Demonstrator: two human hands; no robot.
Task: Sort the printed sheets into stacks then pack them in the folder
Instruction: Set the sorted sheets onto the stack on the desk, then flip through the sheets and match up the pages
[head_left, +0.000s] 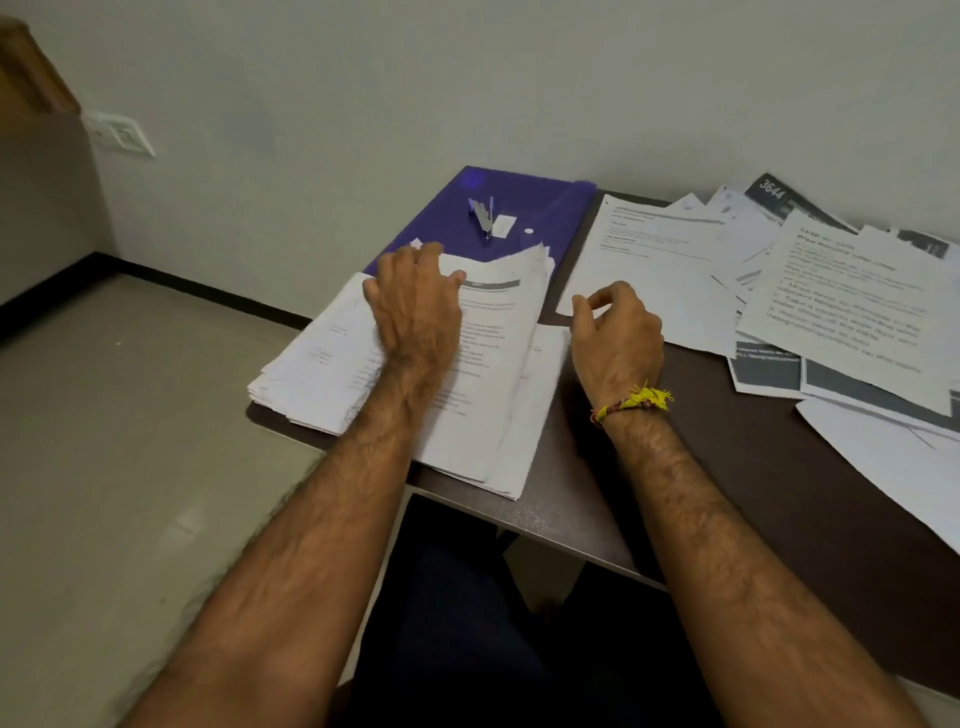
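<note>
Seen from the head camera: a dark brown table (582, 499) against a pale wall, with printed sheets across it. Left hand (415, 306) laid palm down on a thick stack of sheets (405, 395) at the table's left corner, fingers bent over the far edge of the top pages, pressing and gripping them; upper sheets of that stack lifted and curved at the far right corner. Right hand (615, 332) held just above the table, right of the stack, thumb and forefinger brought close in a loose pinch, with no paper plainly between them; fingers loosely curled, grasping nothing visible. Yellow thread band (636, 401) tied round the right wrist. Purple folder (540, 208) lying flat behind the stack, partly under its far edge, touching the wall. Small metal stapler (483, 215) resting on the folder. Loose sheets (841, 306) spread in an untidy overlapping heap over the right half of the table, well apart from the stack. White wall socket (120, 134) at far left.
</note>
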